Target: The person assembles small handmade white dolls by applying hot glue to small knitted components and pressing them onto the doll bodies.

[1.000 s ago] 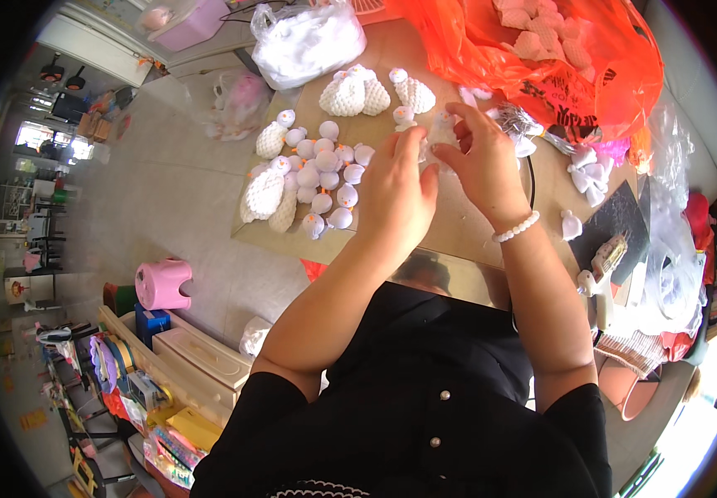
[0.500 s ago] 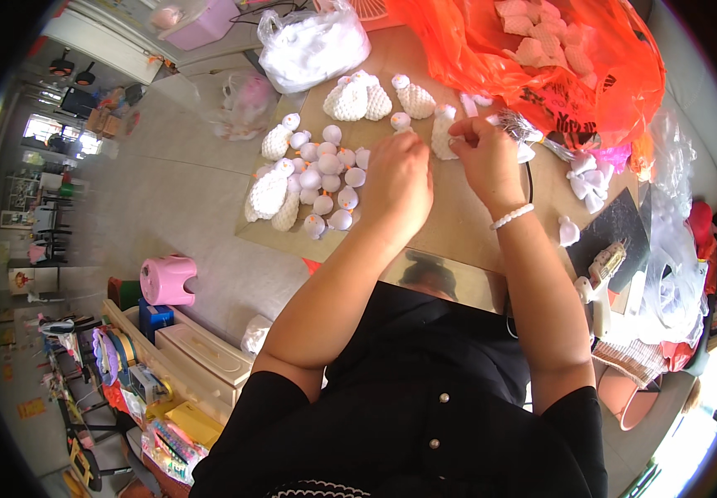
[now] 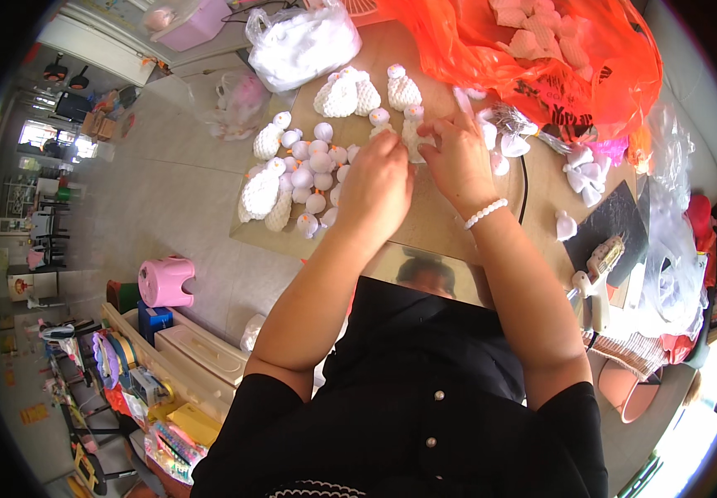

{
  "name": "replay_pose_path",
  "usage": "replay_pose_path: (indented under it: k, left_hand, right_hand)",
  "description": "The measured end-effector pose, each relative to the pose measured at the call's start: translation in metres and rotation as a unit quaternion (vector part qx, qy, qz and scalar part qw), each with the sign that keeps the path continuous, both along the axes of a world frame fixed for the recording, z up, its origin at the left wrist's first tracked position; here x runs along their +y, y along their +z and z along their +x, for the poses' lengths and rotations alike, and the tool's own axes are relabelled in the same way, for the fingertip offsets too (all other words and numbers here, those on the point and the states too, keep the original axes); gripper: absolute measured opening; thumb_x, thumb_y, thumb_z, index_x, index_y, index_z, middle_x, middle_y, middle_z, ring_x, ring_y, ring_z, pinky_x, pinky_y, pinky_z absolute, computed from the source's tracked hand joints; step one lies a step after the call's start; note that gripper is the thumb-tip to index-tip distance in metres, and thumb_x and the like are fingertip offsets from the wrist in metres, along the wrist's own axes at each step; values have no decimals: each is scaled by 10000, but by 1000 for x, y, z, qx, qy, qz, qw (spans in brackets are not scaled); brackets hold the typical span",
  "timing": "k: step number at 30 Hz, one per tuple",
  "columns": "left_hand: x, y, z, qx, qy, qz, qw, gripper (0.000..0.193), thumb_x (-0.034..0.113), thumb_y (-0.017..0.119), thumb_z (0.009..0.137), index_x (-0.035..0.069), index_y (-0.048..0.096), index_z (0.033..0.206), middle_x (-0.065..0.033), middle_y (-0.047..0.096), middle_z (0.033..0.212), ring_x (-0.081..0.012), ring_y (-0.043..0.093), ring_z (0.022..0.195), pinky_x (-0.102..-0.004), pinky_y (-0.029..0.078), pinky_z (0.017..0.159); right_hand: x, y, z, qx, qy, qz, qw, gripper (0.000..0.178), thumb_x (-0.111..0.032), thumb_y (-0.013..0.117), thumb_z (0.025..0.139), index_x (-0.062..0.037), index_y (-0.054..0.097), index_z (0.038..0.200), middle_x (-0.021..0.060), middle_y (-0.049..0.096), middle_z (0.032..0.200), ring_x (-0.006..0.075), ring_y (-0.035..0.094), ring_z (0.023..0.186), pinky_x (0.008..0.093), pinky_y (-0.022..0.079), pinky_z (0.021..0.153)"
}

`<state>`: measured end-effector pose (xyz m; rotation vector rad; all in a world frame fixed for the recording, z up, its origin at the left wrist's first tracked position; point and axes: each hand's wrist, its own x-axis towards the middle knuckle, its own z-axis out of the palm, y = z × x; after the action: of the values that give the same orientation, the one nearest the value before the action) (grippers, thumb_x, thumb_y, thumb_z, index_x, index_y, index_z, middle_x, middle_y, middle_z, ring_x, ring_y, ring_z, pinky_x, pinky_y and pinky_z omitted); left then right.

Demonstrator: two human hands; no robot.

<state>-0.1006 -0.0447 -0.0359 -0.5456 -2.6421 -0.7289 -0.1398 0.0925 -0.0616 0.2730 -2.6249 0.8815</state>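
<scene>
My left hand (image 3: 377, 183) has its fingers curled at the lower part of a small white stuffed bird (image 3: 380, 118), whose round head shows above the fingertips. Just to its right stands a second stuffed bird (image 3: 413, 124), with a textured body. The bent thumb and fingers of my right hand (image 3: 460, 162) close at this bird's side; what lies between the fingertips is partly hidden. Left of my hands is a heap of round white heads (image 3: 318, 162) with small orange beaks. More finished textured birds (image 3: 260, 194) lie around the heap and behind it.
A red plastic bag (image 3: 450, 50) with pale textured pieces fills the back right. A white plastic bag (image 3: 302, 46) stands at the back. On the right lie white cloth pieces (image 3: 587, 178), a dark board (image 3: 603, 224), a glue gun (image 3: 597, 303) and a black cord (image 3: 525, 195).
Both hands have shifted left and slightly toward me. The bird by my right hand has moved left, closer to the one by my left hand. The view has shifted slightly too.
</scene>
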Motion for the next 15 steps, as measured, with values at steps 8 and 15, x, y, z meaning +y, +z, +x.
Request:
replay_pose_path:
  k: [8, 15]
  left_hand:
    - [-45, 19, 31, 29, 77, 171, 982, 227, 38, 673, 759, 31, 641, 984, -107, 639, 1012, -298, 595, 925, -384, 476, 810]
    - [-28, 7, 64, 28, 23, -71, 997, 311, 68, 719, 674, 57, 628, 972, -55, 599, 938, -266, 520, 903, -422, 372, 824]
  right_hand:
    - [-2, 47, 43, 13, 124, -106, 986, 123, -76, 644, 754, -47, 673, 870, 133, 634, 880, 307, 596, 869, 405, 472, 805]
    - [4, 56, 87, -125, 175, -52, 975, 86, -72, 600, 764, -18, 641, 817, 149, 634, 793, 341, 604, 760, 396, 492, 676]
